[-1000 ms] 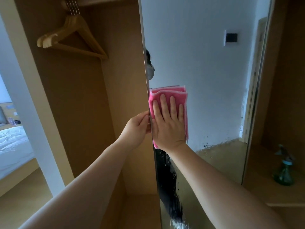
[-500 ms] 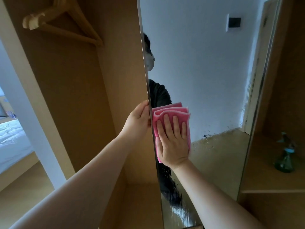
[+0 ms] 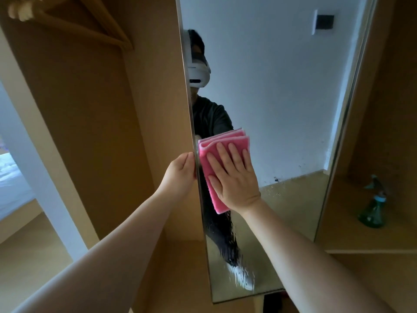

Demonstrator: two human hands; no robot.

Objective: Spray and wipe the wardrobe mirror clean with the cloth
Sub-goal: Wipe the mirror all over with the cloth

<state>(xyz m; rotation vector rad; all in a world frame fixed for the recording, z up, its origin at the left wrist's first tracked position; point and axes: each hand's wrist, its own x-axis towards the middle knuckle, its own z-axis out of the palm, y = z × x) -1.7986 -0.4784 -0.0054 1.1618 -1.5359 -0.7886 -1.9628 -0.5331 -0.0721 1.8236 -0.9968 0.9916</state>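
The right hand [image 3: 232, 177] lies flat, fingers straight, pressing the folded pink cloth [image 3: 225, 138] against the mirror [image 3: 282, 86] near its left edge. The left hand [image 3: 180, 175] curls its fingers round that edge, holding the door. Wet streaks [image 3: 241, 276] cover the glass low down. A green spray bottle [image 3: 372, 211] stands on the shelf [image 3: 352, 242] to the right, well apart; wooden hangers [image 3: 74, 23] hang inside the wardrobe at the upper left.

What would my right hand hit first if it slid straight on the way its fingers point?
Nothing, it seems. The right hand lies flat on the pink cloth, fingers pointing up the mirror and slightly left. Only bare glass shows ahead, up to the picture's top.
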